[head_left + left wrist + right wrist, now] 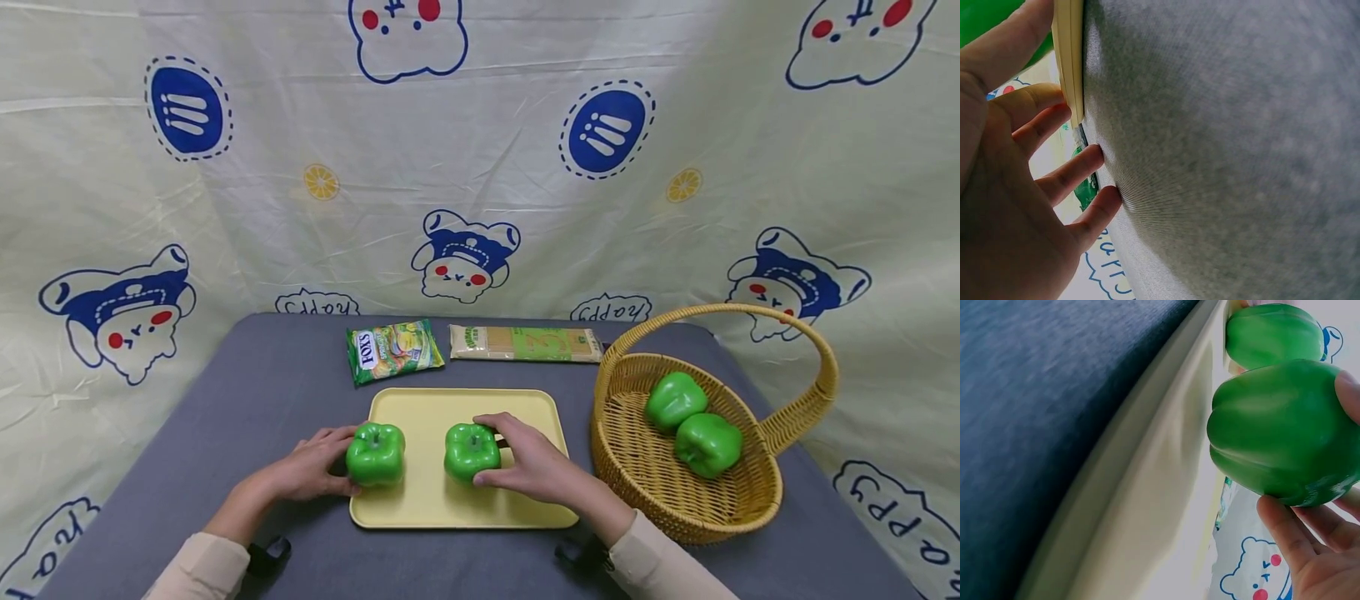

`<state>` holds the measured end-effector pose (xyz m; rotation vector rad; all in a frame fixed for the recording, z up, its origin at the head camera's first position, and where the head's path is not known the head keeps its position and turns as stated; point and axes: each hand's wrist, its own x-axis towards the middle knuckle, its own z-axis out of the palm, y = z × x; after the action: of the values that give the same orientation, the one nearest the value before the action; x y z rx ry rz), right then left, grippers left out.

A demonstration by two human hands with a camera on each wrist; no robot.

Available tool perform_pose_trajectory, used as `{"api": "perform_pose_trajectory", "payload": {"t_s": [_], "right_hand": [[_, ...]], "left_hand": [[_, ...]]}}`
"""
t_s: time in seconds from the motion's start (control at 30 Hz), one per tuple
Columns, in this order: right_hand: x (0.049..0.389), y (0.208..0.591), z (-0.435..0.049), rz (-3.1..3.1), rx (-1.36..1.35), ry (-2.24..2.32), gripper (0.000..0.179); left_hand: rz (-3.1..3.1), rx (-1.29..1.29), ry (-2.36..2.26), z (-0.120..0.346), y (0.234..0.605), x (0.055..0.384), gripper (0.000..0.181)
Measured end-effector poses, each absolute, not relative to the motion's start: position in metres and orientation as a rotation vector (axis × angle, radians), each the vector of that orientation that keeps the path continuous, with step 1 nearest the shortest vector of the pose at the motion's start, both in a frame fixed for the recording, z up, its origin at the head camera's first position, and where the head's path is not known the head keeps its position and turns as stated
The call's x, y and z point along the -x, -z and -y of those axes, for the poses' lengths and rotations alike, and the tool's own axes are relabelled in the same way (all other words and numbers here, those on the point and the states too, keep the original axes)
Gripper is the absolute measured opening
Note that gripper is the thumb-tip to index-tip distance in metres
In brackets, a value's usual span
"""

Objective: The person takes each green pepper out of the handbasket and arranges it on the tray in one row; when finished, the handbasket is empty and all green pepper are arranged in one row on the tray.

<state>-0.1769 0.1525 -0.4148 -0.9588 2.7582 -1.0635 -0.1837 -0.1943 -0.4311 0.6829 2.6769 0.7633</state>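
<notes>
Two green bell peppers are at the pale yellow tray. My left hand is beside the left bell pepper, at the tray's left edge. In the left wrist view its fingers are spread and fairly straight, with some fingertips at the tray's rim and others against the grey cloth. My right hand holds the right bell pepper between thumb and fingers, over the middle of the tray. The right wrist view shows this bell pepper large; whether its underside touches the tray is unclear.
On the right stands a wicker basket with a tall handle, holding two more green bell peppers. Behind the tray lie a green FOX'S packet and a long brown-and-green package. A printed curtain hangs behind the grey table.
</notes>
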Motion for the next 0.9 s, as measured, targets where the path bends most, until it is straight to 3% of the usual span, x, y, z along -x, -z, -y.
{"api": "perform_pose_trajectory", "payload": {"t_s": [0.9], "right_hand": [[0.184, 0.416, -0.113, -2.763, 0.939, 0.973, 0.076]], "left_hand": [[-2.679, -0.629, -0.765, 0.193, 0.431, 0.184, 0.084]]}}
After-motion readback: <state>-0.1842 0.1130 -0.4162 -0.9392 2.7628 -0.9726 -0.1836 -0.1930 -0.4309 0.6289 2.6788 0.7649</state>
